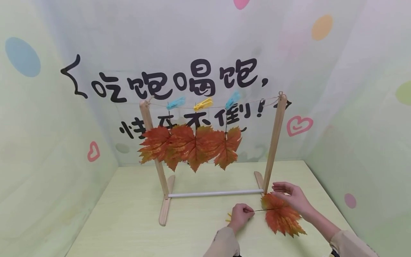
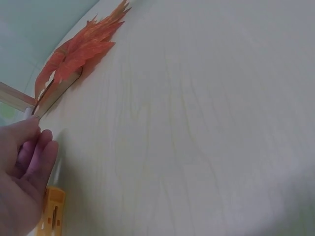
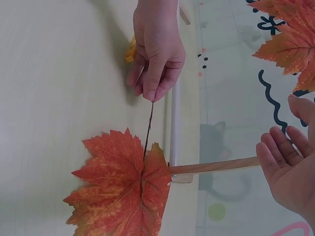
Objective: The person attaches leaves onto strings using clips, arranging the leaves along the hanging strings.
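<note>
My left hand [image 1: 240,217] pinches the thin dark stem of a red-orange artificial maple leaf [image 1: 282,216] between thumb and fingers. The leaf [image 3: 115,184] extends to the right of that hand, over the table's front right. Beside the leaf is my right hand [image 1: 297,200], fingers extended and holding nothing; the right wrist view shows this hand [image 3: 293,160] apart from the leaf. A yellow clothespin [image 2: 53,211] lies on the table by my left hand, which partly hides it in the head view.
A wooden frame with a left post [image 1: 155,153], a right post [image 1: 275,142] and a white crossbar [image 1: 215,193] stands behind the hands. Along its twine hang three leaves [image 1: 195,146] from two blue clothespins [image 1: 176,103] and a yellow clothespin [image 1: 203,104]. Printed walls enclose the table [image 1: 128,214].
</note>
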Action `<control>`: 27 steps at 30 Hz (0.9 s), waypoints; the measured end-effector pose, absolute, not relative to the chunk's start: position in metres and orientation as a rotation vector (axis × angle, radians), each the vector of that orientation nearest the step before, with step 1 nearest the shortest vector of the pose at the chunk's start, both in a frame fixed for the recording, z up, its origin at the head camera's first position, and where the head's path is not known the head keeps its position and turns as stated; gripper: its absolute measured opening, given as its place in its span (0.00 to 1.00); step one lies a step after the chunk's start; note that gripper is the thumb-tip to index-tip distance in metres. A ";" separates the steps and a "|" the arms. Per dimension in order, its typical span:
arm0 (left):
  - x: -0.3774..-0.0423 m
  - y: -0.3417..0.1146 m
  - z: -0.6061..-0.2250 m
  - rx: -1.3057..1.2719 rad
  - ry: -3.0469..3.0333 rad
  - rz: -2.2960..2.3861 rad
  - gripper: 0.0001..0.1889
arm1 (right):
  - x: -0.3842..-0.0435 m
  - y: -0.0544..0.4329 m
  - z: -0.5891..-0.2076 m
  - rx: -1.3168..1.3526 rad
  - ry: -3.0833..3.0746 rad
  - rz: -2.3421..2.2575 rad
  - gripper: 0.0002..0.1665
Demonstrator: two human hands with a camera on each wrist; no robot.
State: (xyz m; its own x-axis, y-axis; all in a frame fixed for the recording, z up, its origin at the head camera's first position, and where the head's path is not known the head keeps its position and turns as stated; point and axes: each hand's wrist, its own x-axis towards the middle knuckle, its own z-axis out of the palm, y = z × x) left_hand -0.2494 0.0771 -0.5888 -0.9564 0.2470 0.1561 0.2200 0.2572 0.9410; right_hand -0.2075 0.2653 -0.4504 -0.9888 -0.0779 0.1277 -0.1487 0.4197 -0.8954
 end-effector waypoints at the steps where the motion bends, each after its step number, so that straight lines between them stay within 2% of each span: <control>1: -0.250 0.077 -0.588 0.452 2.478 1.845 0.02 | -0.207 0.265 -0.451 0.204 -2.594 1.641 0.26; 10: -0.258 0.081 -0.571 0.350 2.278 2.086 0.03 | -0.208 0.263 -0.450 0.238 -2.578 1.633 0.25; 19: -0.262 0.076 -0.530 0.352 2.099 2.290 0.05 | -0.214 0.262 -0.438 0.304 -2.578 1.569 0.23; 27: -0.250 0.043 -0.463 0.566 2.252 2.186 0.05 | -0.224 0.261 -0.423 0.372 -2.542 1.567 0.24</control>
